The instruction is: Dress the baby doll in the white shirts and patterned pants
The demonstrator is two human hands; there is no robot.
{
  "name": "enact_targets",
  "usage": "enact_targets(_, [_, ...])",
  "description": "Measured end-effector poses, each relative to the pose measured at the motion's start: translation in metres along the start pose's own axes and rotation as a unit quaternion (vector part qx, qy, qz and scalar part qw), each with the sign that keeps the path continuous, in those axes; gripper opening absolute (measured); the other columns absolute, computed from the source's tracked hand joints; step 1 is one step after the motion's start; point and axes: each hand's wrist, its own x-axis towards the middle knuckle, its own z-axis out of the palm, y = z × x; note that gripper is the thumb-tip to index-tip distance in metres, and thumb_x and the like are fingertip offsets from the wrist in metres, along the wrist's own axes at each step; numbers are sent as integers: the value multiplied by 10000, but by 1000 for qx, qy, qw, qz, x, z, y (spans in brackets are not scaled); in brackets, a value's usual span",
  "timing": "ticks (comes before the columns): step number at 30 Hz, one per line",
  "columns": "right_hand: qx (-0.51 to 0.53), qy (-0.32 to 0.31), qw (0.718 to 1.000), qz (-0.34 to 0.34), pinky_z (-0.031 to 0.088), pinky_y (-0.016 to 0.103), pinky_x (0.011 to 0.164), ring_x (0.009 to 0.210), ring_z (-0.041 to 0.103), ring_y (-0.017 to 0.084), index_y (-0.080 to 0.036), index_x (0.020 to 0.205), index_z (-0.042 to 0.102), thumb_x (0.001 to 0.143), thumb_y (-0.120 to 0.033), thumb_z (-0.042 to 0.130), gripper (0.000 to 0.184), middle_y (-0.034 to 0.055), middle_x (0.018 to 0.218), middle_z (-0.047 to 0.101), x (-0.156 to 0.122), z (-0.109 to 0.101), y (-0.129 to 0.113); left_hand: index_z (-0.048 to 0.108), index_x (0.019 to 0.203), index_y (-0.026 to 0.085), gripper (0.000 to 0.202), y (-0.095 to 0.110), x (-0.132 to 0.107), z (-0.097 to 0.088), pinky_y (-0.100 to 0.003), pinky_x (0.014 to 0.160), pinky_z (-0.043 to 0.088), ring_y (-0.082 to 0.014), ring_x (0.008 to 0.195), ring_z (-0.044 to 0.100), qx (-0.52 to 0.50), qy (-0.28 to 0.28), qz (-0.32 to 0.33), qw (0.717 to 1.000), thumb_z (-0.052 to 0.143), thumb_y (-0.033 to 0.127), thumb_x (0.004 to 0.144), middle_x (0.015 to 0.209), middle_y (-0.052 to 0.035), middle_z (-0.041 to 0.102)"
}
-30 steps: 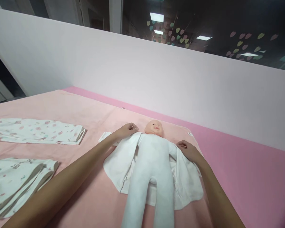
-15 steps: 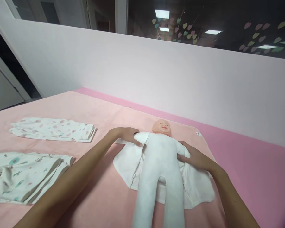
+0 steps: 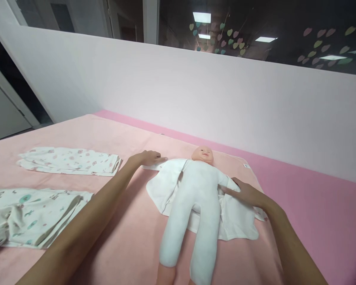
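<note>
A baby doll (image 3: 195,198) with a white cloth body and a bare plastic head lies on its back on an opened white garment (image 3: 163,186), spread flat on the pink towel (image 3: 112,138). My left hand (image 3: 146,157) lies flat with fingers stretched out on the garment's left sleeve, beside the doll's shoulder. My right hand (image 3: 245,192) rests flat on the garment's right side, fingertips touching the doll's flank. Neither hand grips anything.
Two folded patterned baby garments lie at the left: one farther back (image 3: 69,161), one near the front left (image 3: 26,215). A white partition wall (image 3: 195,87) runs behind the table. A darker pink surface (image 3: 314,198) extends at the right.
My left hand slid outward from the doll's shoulder onto the sleeve and flattened. My right hand moved slightly right and stayed flat on the garment. The doll's feet came into view.
</note>
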Motion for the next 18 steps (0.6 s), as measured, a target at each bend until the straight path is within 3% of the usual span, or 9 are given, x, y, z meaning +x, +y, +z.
enact_targets(4, [25,-54,996,66,536,476,889,1040,708,372,-255,1036,731,899,-828,430,662,120,1133,771,1,-24,44,708,1111,202,574,-28,2,-6,-351,864,502,-285,1006,698,-8,-10,-2,1000,429,668,928,1282,-137,724])
enact_targets(7, [-4,1,995,98,536,462,797,970,709,372,-237,891,714,903,-778,442,605,143,1044,773,7,-26,67,709,1140,210,482,-34,4,-4,-322,866,505,-260,1013,701,3,25,-9,1000,445,566,953,1266,-116,732])
enact_targets(10, [-91,77,986,119,498,421,723,846,683,315,-236,782,627,919,-654,471,467,115,940,750,10,-21,72,707,1133,188,422,-24,0,-1,-365,930,499,-285,1054,690,35,89,-69,993,448,483,980,1224,-137,734])
enact_targets(12, [-131,141,972,132,469,405,697,769,652,284,-231,775,592,915,-596,485,405,98,870,724,7,-19,60,668,1200,149,422,-14,-8,-2,-448,1001,469,-344,1182,636,57,137,-113,982,420,431,1007,1292,-194,688])
enact_targets(14, [-123,257,952,112,455,391,694,769,640,268,-225,862,603,920,-579,496,374,95,895,715,-2,-21,34,604,1292,128,447,-5,-20,-7,-487,1036,445,-372,1291,562,69,196,-141,968,383,420,1034,1387,-228,620])
enact_targets(16, [-76,389,917,47,455,374,714,810,640,256,-221,982,608,956,-573,480,376,94,961,711,-21,-20,-5,574,1321,133,490,-2,-37,-16,-469,1025,460,-365,1299,555,76,229,-158,958,389,486,1037,1410,-225,603])
enact_targets(18, [-11,458,888,-36,466,356,731,825,636,240,-224,1085,602,1003,-557,437,381,83,987,700,-52,-14,-49,580,1316,128,582,-10,-55,-24,-451,985,489,-365,1234,601,78,208,-177,959,462,594,988,1363,-226,637])
